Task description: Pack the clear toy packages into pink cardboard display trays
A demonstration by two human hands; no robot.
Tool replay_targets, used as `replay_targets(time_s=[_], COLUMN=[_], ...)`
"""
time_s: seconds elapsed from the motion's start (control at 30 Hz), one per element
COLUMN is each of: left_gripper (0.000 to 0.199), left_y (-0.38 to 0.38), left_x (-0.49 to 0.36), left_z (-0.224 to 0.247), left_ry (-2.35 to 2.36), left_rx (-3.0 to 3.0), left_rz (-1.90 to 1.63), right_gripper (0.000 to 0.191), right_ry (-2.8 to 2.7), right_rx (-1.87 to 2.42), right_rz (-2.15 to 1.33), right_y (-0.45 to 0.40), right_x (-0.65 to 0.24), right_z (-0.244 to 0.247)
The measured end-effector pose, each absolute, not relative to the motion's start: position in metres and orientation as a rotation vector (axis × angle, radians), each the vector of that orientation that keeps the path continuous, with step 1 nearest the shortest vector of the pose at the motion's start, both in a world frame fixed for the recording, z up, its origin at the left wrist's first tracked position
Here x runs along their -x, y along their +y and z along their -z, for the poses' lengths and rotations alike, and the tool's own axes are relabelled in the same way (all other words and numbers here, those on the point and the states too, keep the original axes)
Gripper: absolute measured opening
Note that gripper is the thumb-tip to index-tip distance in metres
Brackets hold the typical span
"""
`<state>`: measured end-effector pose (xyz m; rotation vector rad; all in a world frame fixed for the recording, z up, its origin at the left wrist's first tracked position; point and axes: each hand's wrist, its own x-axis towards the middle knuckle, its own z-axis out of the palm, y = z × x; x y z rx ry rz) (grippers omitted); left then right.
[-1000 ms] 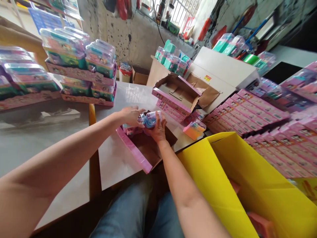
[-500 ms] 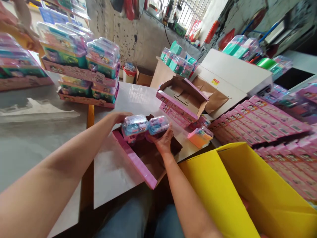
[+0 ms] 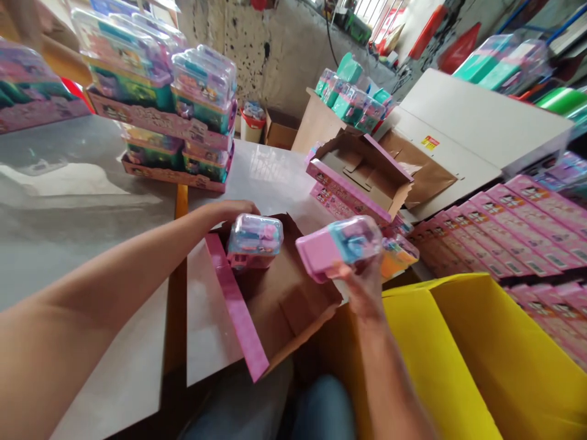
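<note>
My right hand [image 3: 367,287] is closed around a pink plastic case [image 3: 321,247] with a clear lid and blue contents. It holds the case tilted, above the right side of an open display box [image 3: 238,318]. This cardboard box is pink outside and brown inside. A second clear-lidded case [image 3: 257,235], pink and blue, stands upright in the box's far left part. My left hand [image 3: 241,211] is at the far left corner of the box, beside and behind that standing case. Its fingers are mostly hidden, so its grip cannot be made out.
Filled display trays [image 3: 160,125] are stacked on the white table [image 3: 220,348] at the back left. A pink box [image 3: 362,168] sits open on another behind my right hand. A large yellow carton [image 3: 413,342] stands at the right. At the far left, part of another person's arm [image 3: 64,58] shows.
My right hand has lifted one case out from beside the other, moving it right and tipping it. The left hand and the standing case stay together at the box. The view has shifted somewhat.
</note>
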<state>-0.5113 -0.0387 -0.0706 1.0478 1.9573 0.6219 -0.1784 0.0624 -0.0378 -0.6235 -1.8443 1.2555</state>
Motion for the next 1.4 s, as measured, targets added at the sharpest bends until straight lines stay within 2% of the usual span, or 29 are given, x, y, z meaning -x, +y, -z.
replay_targets(time_s=[0.07,0.13,0.23,0.37,0.43,0.5,0.53,0.63,0.67,0.73,0.83,0.97,1.2,1.4], left_gripper=[0.048,0.065,0.079,0.096,0.09,0.078,0.073,0.067,0.067,0.069,0.07,0.07,0.073,0.08], left_y=[-0.039,-0.046,-0.064,-0.084,-0.088,-0.089,-0.088,-0.084,-0.082,-0.08,-0.079,-0.081,-0.091,-0.103], left_x=[0.518,0.515,0.488,0.442,0.431,0.427,0.427,0.427,0.426,0.423,0.419,0.418,0.425,0.424], left_z=[0.054,0.033,0.007,-0.002,0.0,0.002,0.002,0.001,0.0,0.001,0.002,0.002,-0.013,-0.002], left_ry=[1.978,2.066,2.079,2.176,2.343,2.475,2.522,2.606,2.625,2.656,2.658,2.623,2.633,2.695], left_rx=[-1.122,-1.252,-1.575,-1.85,-1.796,-1.696,-1.653,-1.583,-1.572,-1.548,-1.497,-1.467,-1.369,-1.416], left_rz=[-0.58,-0.603,-0.516,-0.235,-0.155,-0.089,-0.064,-0.019,-0.008,0.007,-0.004,-0.101,0.062,0.09], right_gripper=[0.094,0.108,0.125,0.13,0.128,0.121,0.111,0.057,0.046,0.048,0.055,0.029,0.027,0.025], right_ry=[-1.827,-1.825,-1.869,-1.991,-1.997,-1.964,-1.964,-2.202,-2.374,-2.673,-2.912,-3.056,-3.016,-2.989], right_rx=[0.643,0.722,0.876,1.1,1.237,1.298,1.252,0.789,0.596,0.434,0.52,0.576,0.569,0.608], right_rz=[-1.059,-0.783,-0.424,-0.326,-0.339,-0.262,-0.214,-0.226,-0.298,-0.381,-0.376,-0.347,-0.505,-0.541], right_y=[0.08,0.104,0.141,0.169,0.166,0.144,0.123,0.032,-0.003,-0.064,-0.112,-0.111,-0.099,-0.108], right_x=[0.166,0.158,0.159,0.175,0.181,0.184,0.185,0.193,0.2,0.218,0.251,0.28,0.285,0.283], right_z=[0.029,0.035,0.067,0.11,0.113,0.103,0.095,0.077,0.075,0.079,0.094,0.103,0.103,0.106])
